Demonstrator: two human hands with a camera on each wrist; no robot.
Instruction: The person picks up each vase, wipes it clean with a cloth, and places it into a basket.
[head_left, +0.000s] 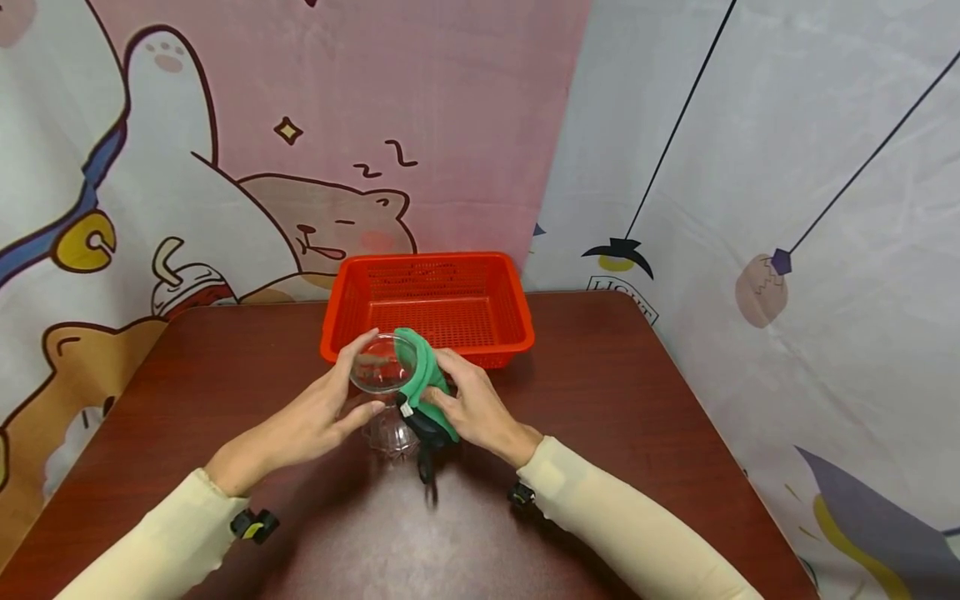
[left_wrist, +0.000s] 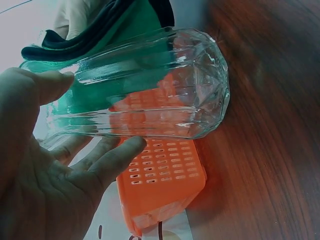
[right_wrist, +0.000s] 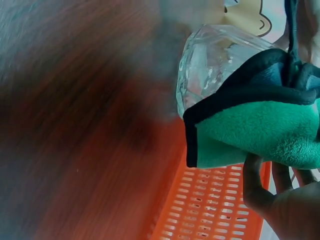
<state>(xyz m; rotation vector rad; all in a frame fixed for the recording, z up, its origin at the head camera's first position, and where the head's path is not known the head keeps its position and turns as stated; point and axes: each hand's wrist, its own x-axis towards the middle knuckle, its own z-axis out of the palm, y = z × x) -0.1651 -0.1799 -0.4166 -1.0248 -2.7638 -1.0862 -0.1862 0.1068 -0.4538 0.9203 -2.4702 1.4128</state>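
A clear glass vase with a faceted base [left_wrist: 200, 95] is held up off the table by my left hand [head_left: 318, 417]. Its fingers and thumb curl round the glass near the rim, as the left wrist view shows. My right hand [head_left: 476, 404] grips a green cloth with black edging [right_wrist: 255, 130] and holds it against the rim and side of the glass. A dark loop hangs from the cloth. In the right wrist view the cloth covers part of the glass, and some of the right fingers are hidden.
A red plastic basket [head_left: 517, 342] with slotted walls stands behind the hands on the brown wooden table [head_left: 615, 483]. A cartoon-printed cloth backdrop [head_left: 480, 125] rises behind the table and along its sides.
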